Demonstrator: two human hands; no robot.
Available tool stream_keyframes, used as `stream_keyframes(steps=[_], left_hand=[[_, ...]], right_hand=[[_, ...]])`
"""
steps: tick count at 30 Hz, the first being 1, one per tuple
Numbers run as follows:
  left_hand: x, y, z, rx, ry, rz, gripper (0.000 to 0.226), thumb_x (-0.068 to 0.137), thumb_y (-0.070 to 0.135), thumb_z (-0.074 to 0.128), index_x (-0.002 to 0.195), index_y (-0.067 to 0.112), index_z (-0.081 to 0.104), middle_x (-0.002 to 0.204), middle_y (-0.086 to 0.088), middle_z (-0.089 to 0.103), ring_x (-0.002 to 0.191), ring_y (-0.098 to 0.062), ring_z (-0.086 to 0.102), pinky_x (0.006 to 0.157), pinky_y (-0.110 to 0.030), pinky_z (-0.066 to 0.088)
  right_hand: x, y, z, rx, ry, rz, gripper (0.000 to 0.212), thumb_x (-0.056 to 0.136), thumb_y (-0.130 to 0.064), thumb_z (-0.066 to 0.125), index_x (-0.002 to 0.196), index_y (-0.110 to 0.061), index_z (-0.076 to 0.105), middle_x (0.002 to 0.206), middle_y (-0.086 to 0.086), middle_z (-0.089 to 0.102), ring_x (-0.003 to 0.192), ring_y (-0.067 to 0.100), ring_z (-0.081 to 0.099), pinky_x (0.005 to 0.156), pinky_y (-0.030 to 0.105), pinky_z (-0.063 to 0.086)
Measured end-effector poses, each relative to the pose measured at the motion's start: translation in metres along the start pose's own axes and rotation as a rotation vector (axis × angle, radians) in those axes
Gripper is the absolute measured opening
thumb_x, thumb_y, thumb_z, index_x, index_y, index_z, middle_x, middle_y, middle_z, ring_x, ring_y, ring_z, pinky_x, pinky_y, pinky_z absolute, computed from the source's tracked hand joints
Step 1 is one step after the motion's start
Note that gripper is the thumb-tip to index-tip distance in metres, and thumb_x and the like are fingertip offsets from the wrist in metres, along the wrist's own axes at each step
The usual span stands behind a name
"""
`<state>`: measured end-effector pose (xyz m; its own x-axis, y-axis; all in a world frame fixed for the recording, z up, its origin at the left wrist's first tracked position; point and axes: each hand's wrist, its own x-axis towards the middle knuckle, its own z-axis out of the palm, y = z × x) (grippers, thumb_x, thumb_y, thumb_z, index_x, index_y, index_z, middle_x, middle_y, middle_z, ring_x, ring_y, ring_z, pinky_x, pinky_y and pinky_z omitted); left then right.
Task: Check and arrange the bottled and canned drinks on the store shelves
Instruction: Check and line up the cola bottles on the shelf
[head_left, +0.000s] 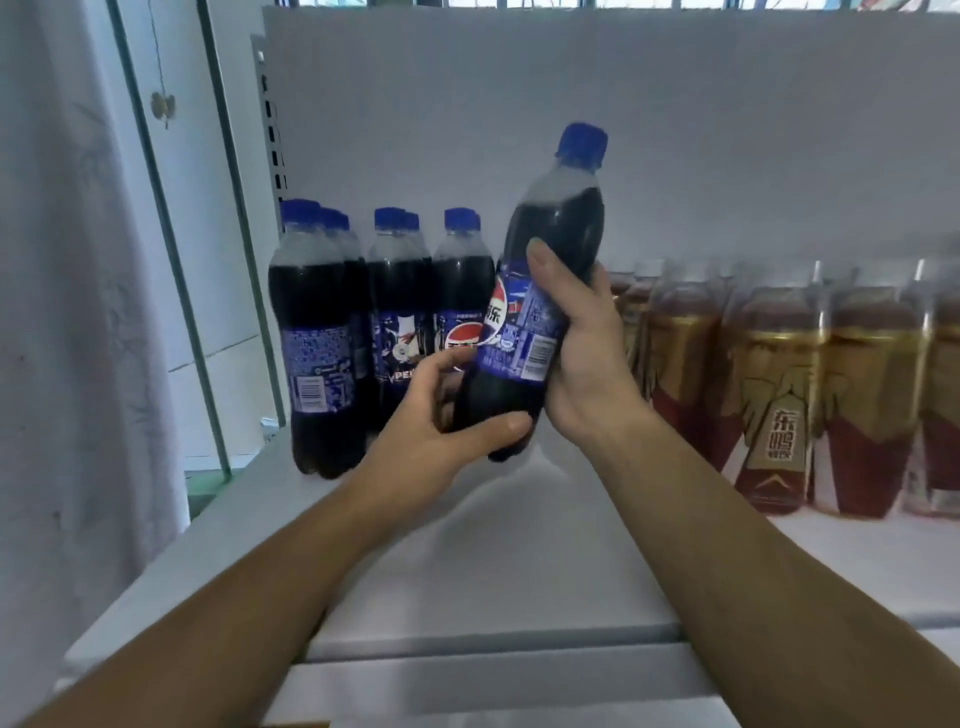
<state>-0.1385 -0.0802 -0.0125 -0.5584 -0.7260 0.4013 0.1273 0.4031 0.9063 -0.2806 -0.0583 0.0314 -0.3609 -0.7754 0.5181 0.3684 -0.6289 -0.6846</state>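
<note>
I hold a cola bottle (545, 270) with a blue cap and blue label, tilted a little to the right, above the white shelf (467, 571). My right hand (582, 353) grips its middle, thumb across the front. My left hand (441, 431) grips its base from the left, thumb under the bottom. Several more cola bottles (322, 332) stand in rows at the shelf's left end, just behind my left hand.
A row of red-and-gold drink bottles (779, 384) fills the shelf's right side. The white back panel (571, 104) rises behind. A slotted upright (272, 130) and a green-edged frame (171, 260) stand at the left, beside a white curtain (62, 312).
</note>
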Motion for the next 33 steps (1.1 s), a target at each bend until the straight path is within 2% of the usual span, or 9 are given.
stream_keyframes(steps=[4,8,12,17,20,24,26,29,33], left_hand=[[0.002,-0.006,-0.005,-0.014,0.073,0.011,0.074,0.059,0.022,0.091,0.122,0.021,0.053,0.102,0.004,0.07,0.08,-0.006,0.069,0.066,-0.016,0.052],[0.004,-0.001,-0.015,-0.323,0.064,-0.035,0.044,0.076,0.031,0.071,0.117,0.016,0.068,0.108,-0.008,0.074,0.09,-0.022,0.07,0.068,-0.029,0.058],[0.004,0.001,-0.018,-0.333,-0.009,-0.187,0.054,0.092,0.05,0.043,0.12,0.012,0.069,0.109,-0.024,0.072,0.087,-0.034,0.071,0.071,-0.035,0.059],[0.008,-0.01,-0.015,-0.263,0.004,-0.046,0.074,0.068,0.034,0.08,0.134,0.015,0.053,0.135,-0.014,0.06,0.122,-0.037,0.06,0.094,-0.043,0.054],[0.008,-0.005,-0.018,-0.306,0.001,-0.072,0.061,0.072,0.025,0.077,0.129,0.014,0.057,0.128,-0.015,0.066,0.114,-0.038,0.065,0.087,-0.04,0.056],[0.004,0.005,-0.019,-0.443,-0.027,-0.251,0.055,0.088,0.051,0.049,0.121,0.011,0.067,0.111,-0.024,0.072,0.084,-0.033,0.074,0.064,-0.033,0.062],[0.003,0.003,-0.016,-0.366,-0.034,-0.253,0.064,0.089,0.059,0.048,0.125,0.01,0.065,0.112,-0.022,0.072,0.092,-0.031,0.073,0.065,-0.032,0.061],[0.006,-0.006,-0.014,-0.258,0.007,-0.13,0.073,0.071,0.055,0.076,0.13,0.015,0.059,0.124,-0.011,0.068,0.109,-0.028,0.067,0.076,-0.031,0.057],[0.006,-0.005,-0.017,-0.242,0.036,-0.079,0.057,0.074,0.04,0.075,0.121,0.012,0.062,0.112,-0.014,0.071,0.095,-0.03,0.069,0.067,-0.032,0.058]], right_hand=[[0.002,-0.001,0.004,0.177,0.033,0.101,0.065,0.077,-0.028,0.079,0.133,-0.007,0.056,0.11,0.015,0.07,0.096,0.031,0.069,0.091,0.047,0.059],[-0.001,-0.01,0.003,0.376,-0.056,0.142,0.026,0.081,-0.03,0.069,0.092,-0.006,0.072,0.089,0.01,0.068,0.084,0.023,0.065,0.084,0.037,0.055],[-0.002,-0.012,0.002,0.424,-0.007,0.148,0.022,0.087,-0.027,0.065,0.094,-0.007,0.066,0.085,0.009,0.067,0.078,0.02,0.065,0.081,0.034,0.054],[-0.004,-0.015,-0.001,0.332,0.068,0.137,0.021,0.091,-0.028,0.068,0.1,-0.009,0.065,0.077,0.003,0.07,0.068,0.015,0.069,0.067,0.03,0.057],[-0.004,-0.014,-0.001,0.342,0.03,0.137,0.018,0.094,-0.025,0.065,0.1,-0.009,0.065,0.078,0.005,0.069,0.068,0.016,0.069,0.065,0.031,0.057],[0.0,-0.008,-0.001,0.341,-0.072,0.131,0.024,0.091,-0.017,0.066,0.112,-0.006,0.06,0.088,0.008,0.066,0.08,0.019,0.066,0.077,0.033,0.059],[0.001,-0.005,0.001,0.336,-0.044,0.124,0.051,0.086,-0.014,0.07,0.131,-0.002,0.053,0.095,0.011,0.066,0.083,0.021,0.067,0.073,0.033,0.06],[0.002,-0.002,0.0,0.312,0.02,0.096,0.076,0.079,-0.015,0.076,0.147,-0.004,0.043,0.099,0.012,0.067,0.077,0.02,0.071,0.067,0.034,0.059],[0.0,-0.005,-0.001,0.297,0.016,0.119,0.048,0.083,-0.016,0.073,0.127,-0.005,0.059,0.09,0.008,0.07,0.076,0.02,0.071,0.072,0.037,0.06]])
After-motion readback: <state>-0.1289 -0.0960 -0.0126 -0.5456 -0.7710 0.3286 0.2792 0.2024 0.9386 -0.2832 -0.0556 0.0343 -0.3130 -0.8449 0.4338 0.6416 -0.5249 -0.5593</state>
